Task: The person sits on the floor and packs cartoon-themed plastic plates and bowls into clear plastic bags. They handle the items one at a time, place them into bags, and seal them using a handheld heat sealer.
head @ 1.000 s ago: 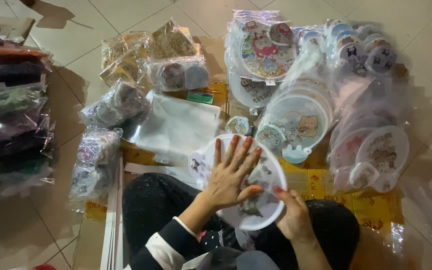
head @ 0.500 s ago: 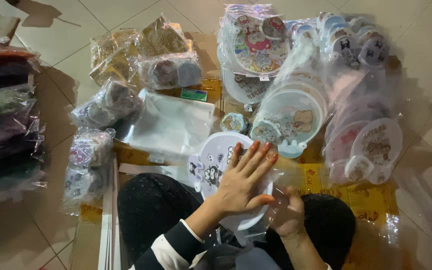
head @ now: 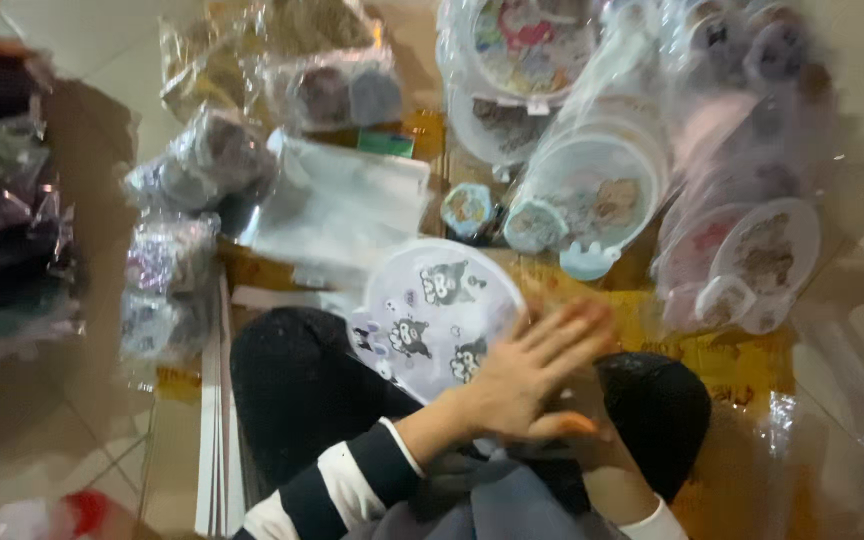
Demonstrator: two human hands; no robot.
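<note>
A round white fan [head: 432, 300] printed with dark cartoon figures lies on my lap, over my black trousers [head: 302, 400]. My left hand [head: 532, 385], in a striped sleeve, lies flat on the fan's lower right part with its fingers spread and orange nails showing. My right hand [head: 607, 455] sits just under the left one at the fan's lower edge. Only its back and wrist show, so its fingers and grip are hidden. The picture is blurred by motion.
Bagged round fans [head: 592, 190] and stacks of them [head: 752, 250] lie ahead and to the right on yellow cardboard [head: 722, 360]. A flat clear sleeve pile [head: 342, 205] and wrapped bundles [head: 202, 170] sit to the left. Dark bagged goods [head: 2, 200] line the far left.
My left hand has slid right and down across the fan, uncovering more of its printed face. The view has moved closer and blurred.
</note>
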